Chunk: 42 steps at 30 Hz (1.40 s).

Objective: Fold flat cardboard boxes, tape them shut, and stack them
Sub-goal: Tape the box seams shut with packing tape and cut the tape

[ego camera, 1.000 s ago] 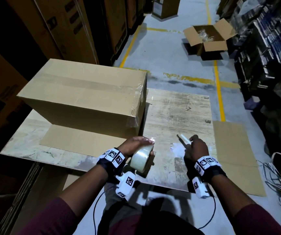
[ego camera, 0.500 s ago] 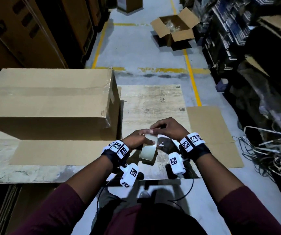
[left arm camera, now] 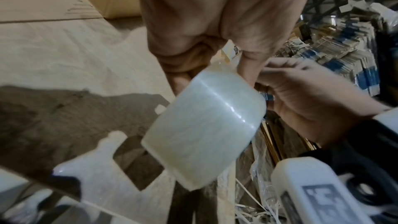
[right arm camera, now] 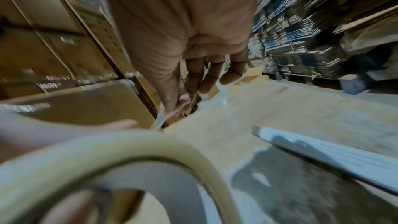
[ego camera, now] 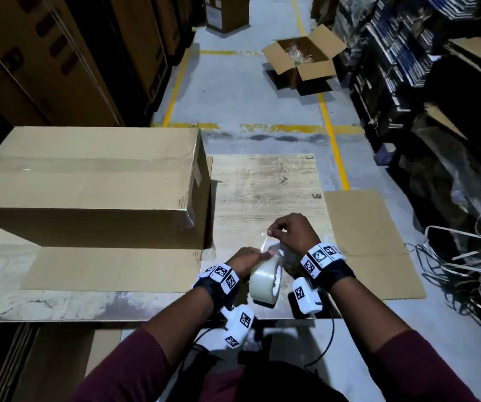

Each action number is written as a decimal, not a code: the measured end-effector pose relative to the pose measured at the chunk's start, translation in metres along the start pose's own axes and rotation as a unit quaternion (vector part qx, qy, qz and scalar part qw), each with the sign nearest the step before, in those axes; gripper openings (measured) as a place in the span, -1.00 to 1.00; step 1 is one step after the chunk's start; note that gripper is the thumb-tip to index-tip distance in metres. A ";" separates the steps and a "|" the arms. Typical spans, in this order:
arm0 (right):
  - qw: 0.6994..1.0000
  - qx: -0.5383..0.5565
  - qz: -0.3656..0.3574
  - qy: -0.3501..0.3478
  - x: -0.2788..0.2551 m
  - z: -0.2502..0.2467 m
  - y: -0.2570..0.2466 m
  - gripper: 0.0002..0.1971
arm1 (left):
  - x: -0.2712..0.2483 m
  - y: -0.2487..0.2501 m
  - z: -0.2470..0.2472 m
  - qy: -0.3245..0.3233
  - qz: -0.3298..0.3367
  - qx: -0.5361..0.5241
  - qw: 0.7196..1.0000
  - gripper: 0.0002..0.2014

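A taped-shut cardboard box stands on the left of the wooden table, on a flat cardboard sheet. My left hand grips a roll of clear tape near the table's front edge, its fingers through the core. My right hand pinches the free tape end just above the roll, with a short strip peeled off. In the left wrist view the roll hangs from my left hand. In the right wrist view my right hand pinches the strip.
A white pen-shaped tool lies on the table by my right hand. Another flat cardboard sheet overhangs the table's right side. An open box sits on the aisle floor ahead. Loose straps and cables pile at right; tall cartons stand left.
My right hand, which held the white tool a second ago, has come over to the roll, taken the tape end and lifted it. My left hand keeps the roll.
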State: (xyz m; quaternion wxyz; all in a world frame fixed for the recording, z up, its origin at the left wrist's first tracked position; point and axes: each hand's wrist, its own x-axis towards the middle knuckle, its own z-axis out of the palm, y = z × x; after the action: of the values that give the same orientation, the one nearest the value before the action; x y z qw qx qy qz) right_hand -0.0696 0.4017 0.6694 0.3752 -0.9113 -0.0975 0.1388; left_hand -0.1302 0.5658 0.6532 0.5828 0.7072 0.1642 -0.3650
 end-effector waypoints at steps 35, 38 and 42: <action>0.996 -0.018 0.082 0.037 0.033 0.018 0.025 -0.94 | -0.072 0.025 -0.055 0.015 0.268 0.202 0.942 -0.76; 0.984 0.130 -0.024 0.121 0.051 0.017 -0.038 -0.87 | -0.119 0.056 -0.108 0.141 0.360 0.105 0.916 -0.81; 0.958 0.258 -0.094 0.084 0.074 0.052 -0.127 -0.84 | -0.119 0.057 -0.190 0.321 0.363 0.156 0.861 -0.83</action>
State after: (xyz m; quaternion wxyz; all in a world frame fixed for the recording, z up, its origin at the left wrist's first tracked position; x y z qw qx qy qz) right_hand -0.0257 0.5452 0.7109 0.6157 -0.7786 -0.1121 0.0459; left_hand -0.1123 0.7532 0.7880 0.4713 0.8763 0.0151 0.0990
